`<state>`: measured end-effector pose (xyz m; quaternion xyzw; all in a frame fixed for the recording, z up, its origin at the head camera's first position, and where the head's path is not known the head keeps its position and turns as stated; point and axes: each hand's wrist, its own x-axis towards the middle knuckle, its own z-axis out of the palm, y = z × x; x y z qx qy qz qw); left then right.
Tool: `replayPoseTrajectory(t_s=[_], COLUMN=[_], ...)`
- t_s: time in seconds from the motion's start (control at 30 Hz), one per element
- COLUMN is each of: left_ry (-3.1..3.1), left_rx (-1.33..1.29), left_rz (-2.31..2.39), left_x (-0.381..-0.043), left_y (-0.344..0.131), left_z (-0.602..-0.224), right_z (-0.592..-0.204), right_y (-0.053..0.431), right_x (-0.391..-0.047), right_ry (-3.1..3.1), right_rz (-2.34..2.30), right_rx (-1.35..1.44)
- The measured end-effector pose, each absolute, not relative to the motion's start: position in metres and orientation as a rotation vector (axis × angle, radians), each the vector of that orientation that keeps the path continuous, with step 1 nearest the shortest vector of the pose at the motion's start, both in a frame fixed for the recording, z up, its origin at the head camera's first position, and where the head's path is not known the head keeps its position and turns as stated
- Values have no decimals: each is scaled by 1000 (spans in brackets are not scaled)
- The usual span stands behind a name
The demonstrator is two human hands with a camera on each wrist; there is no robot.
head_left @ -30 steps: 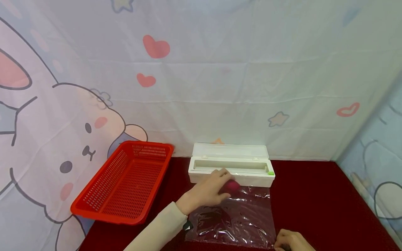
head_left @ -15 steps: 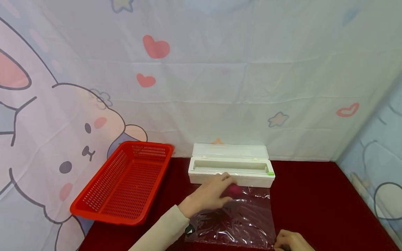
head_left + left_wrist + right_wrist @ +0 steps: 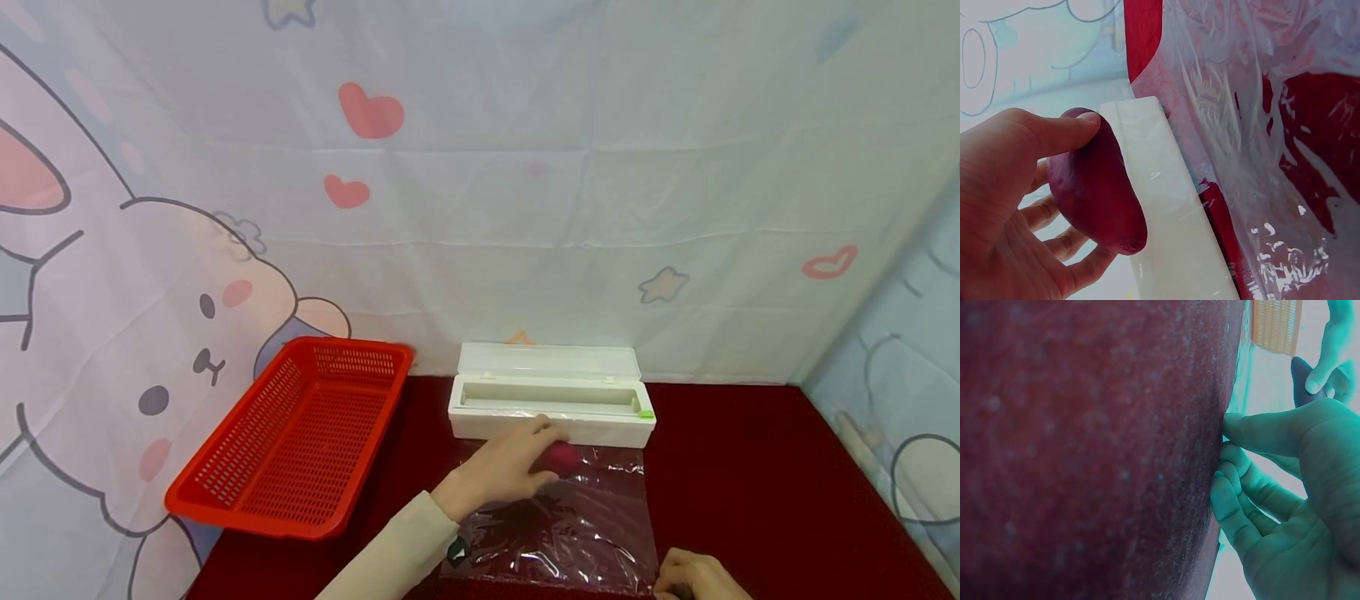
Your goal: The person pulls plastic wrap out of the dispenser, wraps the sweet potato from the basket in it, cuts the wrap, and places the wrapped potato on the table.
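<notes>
Shifted slightly right and nearer the person since the earlier frame: left hand (image 3: 501,462), with purple-red tuber (image 3: 1099,190), gripped between thumb and curled fingers over the far part of the film; contact beneath cannot be told.
Clear film (image 3: 573,529): spread before white dispenser box (image 3: 600,431), lid (image 3: 551,361) raised, presumably for access.
Right hand (image 3: 696,575): thumb and fingertips pinching film's near right corner, likely to keep it flat.
Red basket (image 3: 251,523): left side, apparently kept out of the way.
</notes>
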<state>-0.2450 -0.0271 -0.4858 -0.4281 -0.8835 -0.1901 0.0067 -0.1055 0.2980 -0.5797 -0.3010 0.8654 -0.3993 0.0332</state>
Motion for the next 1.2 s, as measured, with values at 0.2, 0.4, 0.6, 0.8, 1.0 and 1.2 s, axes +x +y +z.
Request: replayPoseTrajectory(t_s=[0.2,0.4,0.6,0.8,1.0,1.2], left_ry=[-2739,-2746,-2778,-2794,-2805,-2824], left_rx=[-1339,-1332,-1313,-1304,-1284,-1273], left_rz=[-550,-521,-512,-513,-529,-542], left_x=[-245,-244,-242,-240,-240,-240], left_y=[-26,-27,-26,-25,-26,-25], left_z=[-490,-495,-498,-501,-507,-513], right_z=[-578,-575,-576,-576,-574,-576], right_y=[298,298,299,299,298,298], right_x=[-105,-106,-106,-106,-104,-105], right_ry=[2654,2641,2638,2623,2605,2621], right_rz=[-1234,-1229,-1224,-1216,-1212,-1222], right_rx=[-921,-921,-909,-870,-821,-859])
